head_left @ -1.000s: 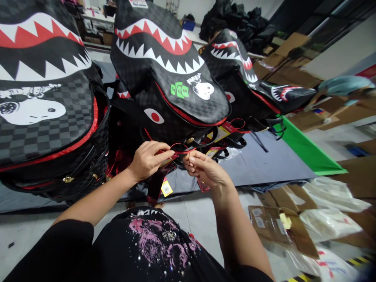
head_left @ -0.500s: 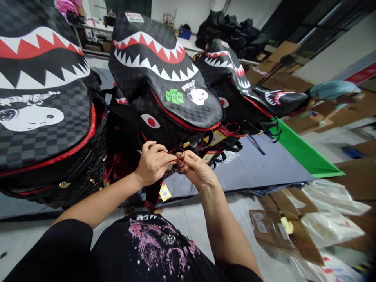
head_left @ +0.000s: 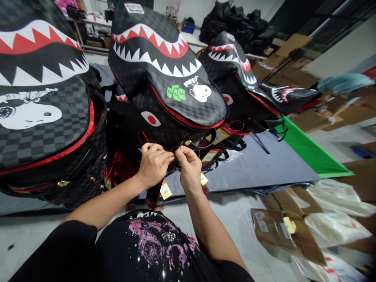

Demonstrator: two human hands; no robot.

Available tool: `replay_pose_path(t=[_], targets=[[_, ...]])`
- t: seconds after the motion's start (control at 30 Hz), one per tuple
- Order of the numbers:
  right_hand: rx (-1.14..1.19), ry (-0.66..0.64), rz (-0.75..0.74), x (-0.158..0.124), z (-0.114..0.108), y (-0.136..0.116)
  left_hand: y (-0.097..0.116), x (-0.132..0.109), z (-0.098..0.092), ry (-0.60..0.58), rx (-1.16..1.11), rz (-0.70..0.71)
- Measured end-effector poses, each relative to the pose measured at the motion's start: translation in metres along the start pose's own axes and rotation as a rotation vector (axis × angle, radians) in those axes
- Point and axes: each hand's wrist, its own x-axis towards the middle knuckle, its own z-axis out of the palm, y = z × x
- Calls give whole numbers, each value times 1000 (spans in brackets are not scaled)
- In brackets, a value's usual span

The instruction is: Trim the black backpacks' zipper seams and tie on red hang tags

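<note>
Both hands meet in front of a black checkered backpack (head_left: 179, 102) with printed shark teeth, a red eye and a white cartoon dog. My left hand (head_left: 155, 164) is closed, its fingertips pinching a thin red string (head_left: 169, 149). Close against it, my right hand (head_left: 190, 167) pinches the same string between thumb and forefinger. A yellow-and-white hang tag (head_left: 165, 190) dangles below my left hand; whether it joins this string I cannot tell. Another tag (head_left: 203, 179) shows just right of my right wrist. The backpack's handle and gold zipper pull (head_left: 187, 143) lie just above my fingers.
A similar backpack (head_left: 44, 117) stands at the left, and another (head_left: 235, 78) at the right, on a grey-covered table (head_left: 264, 168). A green panel (head_left: 317, 152) edges the table. Cardboard boxes (head_left: 276, 231) and plastic bags lie on the floor at right. A person (head_left: 343, 86) bends over boxes.
My right hand has turned more upright and drawn in close to my left fingertips. The red string's visible loop is smaller. A tag now shows beside my right wrist. The view has shifted slightly.
</note>
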Motion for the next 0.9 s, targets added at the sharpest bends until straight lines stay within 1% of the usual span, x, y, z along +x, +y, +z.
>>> replay_pose_path(t=[0.1,0.17,0.23,0.37,0.47,0.57,0.7,0.9], targets=[[-92,29,-119,-2,1,0,-2,2,0,-3,2,-21],[-114,32,-163,-2,2,0,-2,4,-1,-18,-4,-37],[-103,22,-150,-2,2,1,-3,6,-2,-36,-20,-50],[-64,31,-63,-1,3,3,-4,6,-4,-56,-45,-53],[-53,22,-54,-1,5,3,-6,4,-3,-68,-41,-53],[-101,11,-87,-1,5,2,-6,3,-2,-72,-45,-59],[-206,15,-174,-2,5,1,-7,6,0,-79,-55,-101],[-221,5,-225,-4,8,-6,-7,12,0,-103,1,-130]])
